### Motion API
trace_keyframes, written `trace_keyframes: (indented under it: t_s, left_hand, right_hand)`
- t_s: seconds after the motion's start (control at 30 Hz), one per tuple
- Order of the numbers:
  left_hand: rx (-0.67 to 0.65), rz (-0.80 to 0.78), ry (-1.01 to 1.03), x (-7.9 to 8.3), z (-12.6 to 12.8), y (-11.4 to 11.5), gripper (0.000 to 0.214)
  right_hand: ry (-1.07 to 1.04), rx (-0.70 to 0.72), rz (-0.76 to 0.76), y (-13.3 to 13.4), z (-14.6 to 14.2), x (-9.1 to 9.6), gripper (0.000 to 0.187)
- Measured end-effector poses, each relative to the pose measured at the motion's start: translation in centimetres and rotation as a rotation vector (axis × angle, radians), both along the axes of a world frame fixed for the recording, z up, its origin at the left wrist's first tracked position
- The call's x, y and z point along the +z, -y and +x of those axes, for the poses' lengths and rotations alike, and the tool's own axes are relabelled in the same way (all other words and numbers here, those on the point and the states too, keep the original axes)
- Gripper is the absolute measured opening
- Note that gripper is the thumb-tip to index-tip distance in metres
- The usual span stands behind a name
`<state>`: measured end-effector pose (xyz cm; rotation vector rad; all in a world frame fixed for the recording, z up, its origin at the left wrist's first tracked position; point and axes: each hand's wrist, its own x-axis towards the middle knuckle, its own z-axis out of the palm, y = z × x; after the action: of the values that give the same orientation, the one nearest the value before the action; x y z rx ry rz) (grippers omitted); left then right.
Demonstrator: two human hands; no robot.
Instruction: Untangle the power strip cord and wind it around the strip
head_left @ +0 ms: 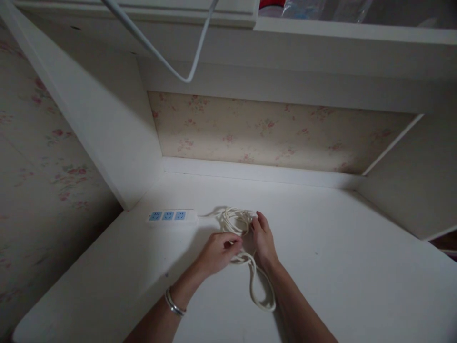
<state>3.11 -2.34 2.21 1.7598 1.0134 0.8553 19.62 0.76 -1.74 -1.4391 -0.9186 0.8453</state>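
Note:
A white power strip (171, 216) with three blue sockets lies on the white desk (339, 267). Its cream cord (262, 295) is gathered in loose coils just right of it, with one long loop trailing toward me. My left hand (217, 251), a bangle on its wrist, is closed in a pinch on the cord at the near side of the coils. My right hand (263, 238) rests on the coils' right side, fingers curled over the strands near what looks like the plug end.
The desk sits in a white alcove with a floral-papered back panel (271, 131) and white side walls. A shelf runs overhead with a white hanger (171, 66) dangling from it. Floral wallpaper covers the wall at the left.

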Motion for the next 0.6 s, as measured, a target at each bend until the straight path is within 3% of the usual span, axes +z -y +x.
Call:
trace_keyframes:
  t_s: [0.17, 0.23, 0.3, 0.47, 0.6]
  left_hand:
    - [0.391, 0.102, 0.044, -1.2, -0.8, -2.1, 0.027]
    - [0.481, 0.102, 0.027, -1.8, -1.1, -2.8, 0.030]
    - [0.476, 0.046, 0.045, -2.2, -1.3, -3.1, 0.034]
    - [0.291, 0.003, 0.115, -2.3, -0.8, -2.7, 0.037]
    - [0.283, 0.009, 0.153, -2.1, -0.7, -2.7, 0.039]
  right_hand:
    - [0.076, 0.026, 0.006, 0.3, 0.0, 0.6, 0.053]
    - [0.067, 0.017, 0.034, 0.5, -0.2, 1.1, 0.052]
    - [0.028, 0.025, 0.073, 0.8, -0.4, 1.6, 0.052]
    - [-0.055, 0.068, 0.151, 1.6, -0.9, 2.7, 0.048]
    - [-0.039, 0.117, 0.186, 2.3, -1.2, 3.2, 0.043]
